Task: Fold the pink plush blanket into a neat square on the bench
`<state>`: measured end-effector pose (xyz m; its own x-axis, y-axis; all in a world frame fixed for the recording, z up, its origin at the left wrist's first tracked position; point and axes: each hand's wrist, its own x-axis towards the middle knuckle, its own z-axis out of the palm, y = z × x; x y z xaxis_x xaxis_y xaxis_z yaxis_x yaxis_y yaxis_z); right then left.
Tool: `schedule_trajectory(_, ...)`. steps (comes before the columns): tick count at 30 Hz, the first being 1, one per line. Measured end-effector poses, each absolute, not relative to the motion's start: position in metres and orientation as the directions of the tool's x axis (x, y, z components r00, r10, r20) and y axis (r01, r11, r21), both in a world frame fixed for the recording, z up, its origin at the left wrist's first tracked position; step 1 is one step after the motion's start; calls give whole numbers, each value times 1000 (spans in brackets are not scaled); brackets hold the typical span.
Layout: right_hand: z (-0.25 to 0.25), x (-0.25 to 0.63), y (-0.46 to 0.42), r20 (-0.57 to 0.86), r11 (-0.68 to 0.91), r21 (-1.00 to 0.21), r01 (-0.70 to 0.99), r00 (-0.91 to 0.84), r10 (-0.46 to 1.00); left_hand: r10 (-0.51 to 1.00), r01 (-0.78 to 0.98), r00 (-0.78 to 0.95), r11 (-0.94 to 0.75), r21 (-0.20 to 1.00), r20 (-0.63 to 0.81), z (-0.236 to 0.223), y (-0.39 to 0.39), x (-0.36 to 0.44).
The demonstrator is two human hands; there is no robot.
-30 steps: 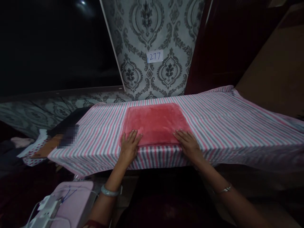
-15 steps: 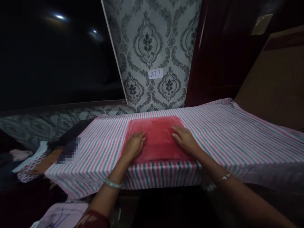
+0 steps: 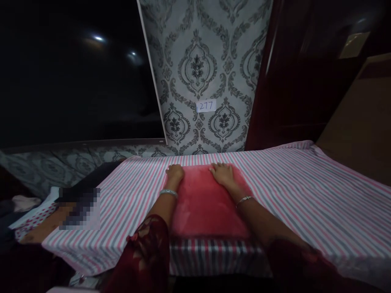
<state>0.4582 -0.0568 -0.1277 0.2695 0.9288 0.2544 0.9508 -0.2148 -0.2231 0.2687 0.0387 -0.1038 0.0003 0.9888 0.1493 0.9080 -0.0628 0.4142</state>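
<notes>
A flat red cloth (image 3: 207, 203) lies spread out on a striped tablecloth (image 3: 131, 199), its near edge close to the table's front edge. On its far left corner rests my left hand (image 3: 175, 173), fingers bent downward and pointing away; their tips are partly hidden. My right hand (image 3: 222, 173) lies palm down near the far right corner, with its fingers apart. Both hands press on the red cloth from above, and neither visibly lifts it.
A dark TV screen (image 3: 76, 81) stands behind on the left. Patterned wallpaper carries a paper label (image 3: 206, 106) reading 277. At the right is a large brown cardboard panel (image 3: 363, 122). Folded fabrics (image 3: 36, 217) and a blurred-out patch lie at the left edge.
Both hands have slid away from me across the red cloth, from its middle to its far edge. The view has tilted up slightly, and more of the cloth's near part shows.
</notes>
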Motion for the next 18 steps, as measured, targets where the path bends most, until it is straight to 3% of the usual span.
schedule_trajectory(5,-160,459,-57,348,-197,-227,954,268,898,979,898,-106,18,439,176,-131,40,260)
schedule_trajectory(14,-158,461,-55,361,-184,-254,949,270,892,968,798,-240,156,582,69,-141,70,239)
schedule_trajectory(18,-160,461,-56,369,-181,-270,946,275,888,956,743,-278,157,650,87,-146,76,233)
